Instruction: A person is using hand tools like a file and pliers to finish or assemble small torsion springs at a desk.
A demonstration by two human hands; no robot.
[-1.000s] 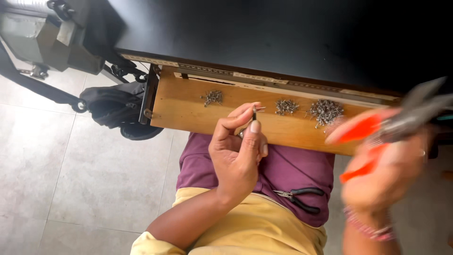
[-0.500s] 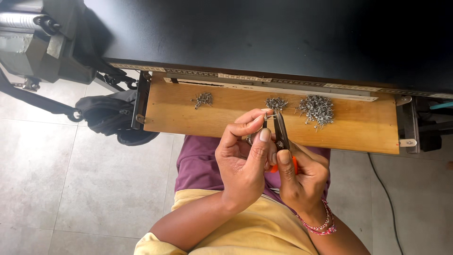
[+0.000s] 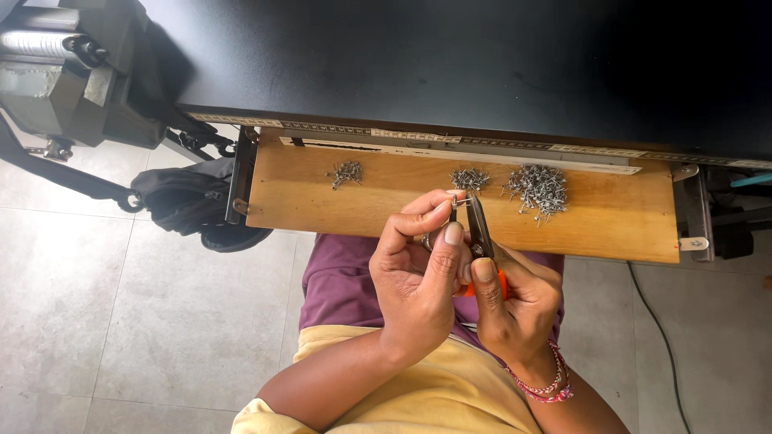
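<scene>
View: head camera, looking down over the lap.
Left hand (image 3: 418, 277): raised before the wooden shelf, thumb and fingertips pinched on a small metal piece (image 3: 455, 196); closed grasp.
Right hand (image 3: 515, 301): just beside the left and touching it, clenched round the orange handles of the pliers (image 3: 480, 229).
Pliers: dark jaws point up toward the shelf, tips at the small metal piece; whether they bite it cannot be told.
Small metal piece: held over the front edge of the shelf, between the two hands.
Wooden shelf (image 3: 611, 229): pull-out board under the black tabletop (image 3: 450, 64), above the person's lap.
Large pile of metal bits (image 3: 537, 187): on the shelf, right of centre.
Middle pile (image 3: 469, 178): small, just left of the large one, behind the plier tips.
Left pile (image 3: 346, 172): small, well apart from the others.
Bracelet (image 3: 547, 384): red and pink beads, on the right wrist.
Vise (image 3: 60, 68): grey, at the tabletop's left corner.
Black bag (image 3: 189, 201): on the tiled floor, beside the shelf's left end.
</scene>
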